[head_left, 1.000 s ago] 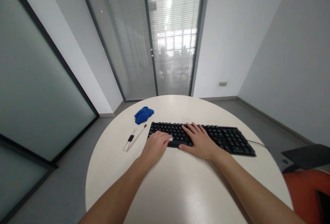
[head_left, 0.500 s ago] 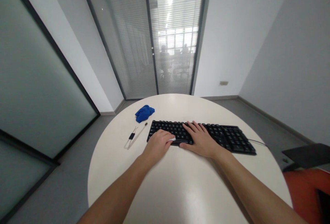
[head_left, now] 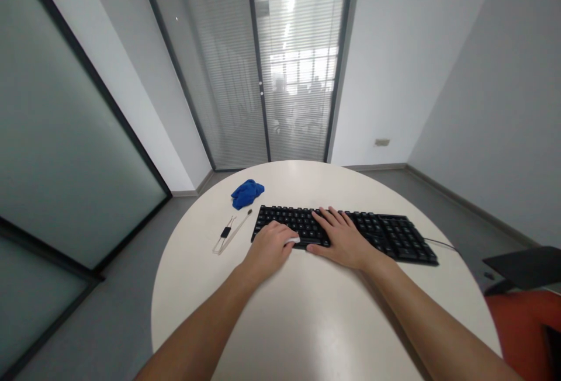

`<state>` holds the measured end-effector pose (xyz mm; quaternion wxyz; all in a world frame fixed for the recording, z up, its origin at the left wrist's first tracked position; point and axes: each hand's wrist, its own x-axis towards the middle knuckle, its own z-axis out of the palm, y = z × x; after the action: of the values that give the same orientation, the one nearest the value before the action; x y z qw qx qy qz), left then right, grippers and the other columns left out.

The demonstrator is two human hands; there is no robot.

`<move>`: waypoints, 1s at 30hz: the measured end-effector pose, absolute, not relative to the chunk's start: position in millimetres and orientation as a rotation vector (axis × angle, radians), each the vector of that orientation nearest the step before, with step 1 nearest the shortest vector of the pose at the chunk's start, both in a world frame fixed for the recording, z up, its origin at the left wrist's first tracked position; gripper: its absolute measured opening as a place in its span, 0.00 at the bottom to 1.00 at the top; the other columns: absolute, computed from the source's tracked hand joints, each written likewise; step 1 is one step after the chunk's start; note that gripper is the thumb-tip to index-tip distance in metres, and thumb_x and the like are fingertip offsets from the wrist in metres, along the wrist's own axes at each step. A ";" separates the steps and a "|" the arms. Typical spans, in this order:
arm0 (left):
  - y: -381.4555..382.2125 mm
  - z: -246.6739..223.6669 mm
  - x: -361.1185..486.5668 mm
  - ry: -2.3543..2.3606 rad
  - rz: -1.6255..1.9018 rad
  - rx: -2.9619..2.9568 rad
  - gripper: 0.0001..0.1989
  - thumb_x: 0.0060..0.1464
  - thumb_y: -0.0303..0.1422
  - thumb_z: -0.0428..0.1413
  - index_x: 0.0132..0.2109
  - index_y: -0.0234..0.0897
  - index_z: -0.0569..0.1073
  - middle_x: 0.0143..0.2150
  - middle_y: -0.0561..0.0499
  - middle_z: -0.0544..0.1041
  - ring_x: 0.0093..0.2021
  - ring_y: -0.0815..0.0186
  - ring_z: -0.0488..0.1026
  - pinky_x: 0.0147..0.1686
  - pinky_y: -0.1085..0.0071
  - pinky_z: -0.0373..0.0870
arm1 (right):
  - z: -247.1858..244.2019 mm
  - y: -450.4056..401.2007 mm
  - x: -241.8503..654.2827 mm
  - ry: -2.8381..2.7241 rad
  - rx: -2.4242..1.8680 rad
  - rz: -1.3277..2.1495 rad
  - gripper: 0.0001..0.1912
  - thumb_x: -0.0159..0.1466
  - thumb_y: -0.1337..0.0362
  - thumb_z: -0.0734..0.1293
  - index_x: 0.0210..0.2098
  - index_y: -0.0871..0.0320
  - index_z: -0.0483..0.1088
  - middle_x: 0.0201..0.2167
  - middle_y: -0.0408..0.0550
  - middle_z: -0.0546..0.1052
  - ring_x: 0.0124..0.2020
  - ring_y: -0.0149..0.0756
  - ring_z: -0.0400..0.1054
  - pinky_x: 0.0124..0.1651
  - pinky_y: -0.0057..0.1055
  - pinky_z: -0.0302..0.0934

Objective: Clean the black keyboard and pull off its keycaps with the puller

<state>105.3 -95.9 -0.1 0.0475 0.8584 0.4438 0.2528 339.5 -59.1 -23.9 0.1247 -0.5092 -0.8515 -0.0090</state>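
A black keyboard (head_left: 394,235) lies across the middle of the round table. My left hand (head_left: 270,246) is closed over its left front part, with a small white piece (head_left: 293,240) showing at the fingertips; I cannot make out its kind. Spread flat on the middle keys, my right hand (head_left: 344,241) has its fingers apart and holds nothing. Left of the keyboard are a wire keycap puller (head_left: 225,232) with a black middle and a thin brush (head_left: 239,229) with a dark tip. A crumpled blue cloth (head_left: 247,193) rests farther back.
The white round table (head_left: 280,322) has its edge close behind the cloth. From the keyboard's right end a cable (head_left: 440,244) runs over the table edge. At the lower right stands a red chair (head_left: 517,317) with a black armrest (head_left: 523,267).
The whole view has shifted very slightly. Both hands keep nearly the same places on the keyboard, and the white piece is still in my left hand.
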 end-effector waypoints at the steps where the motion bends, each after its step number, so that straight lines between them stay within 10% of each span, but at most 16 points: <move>1: -96.4 0.2 105.7 1.370 0.764 2.618 0.10 0.59 0.24 0.54 0.45 0.39 0.78 0.44 0.50 0.80 0.46 0.59 0.70 0.50 0.62 0.68 | -24.6 -58.9 339.8 -2.480 -1.477 -0.030 0.51 0.59 0.30 0.56 0.70 0.57 0.53 0.71 0.56 0.53 0.71 0.58 0.44 0.69 0.56 0.41; 30: -99.3 -0.8 105.5 1.603 0.745 2.542 0.08 0.57 0.26 0.55 0.42 0.41 0.77 0.40 0.51 0.79 0.44 0.60 0.71 0.46 0.64 0.69 | -21.3 -59.9 339.2 -2.487 -1.490 -0.005 0.51 0.59 0.30 0.56 0.70 0.58 0.53 0.70 0.57 0.54 0.71 0.59 0.43 0.69 0.56 0.41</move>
<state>105.5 -99.3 -0.8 0.0227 0.8209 0.5176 0.2404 339.2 -59.9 -21.3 0.1210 -0.5101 -0.8515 -0.0017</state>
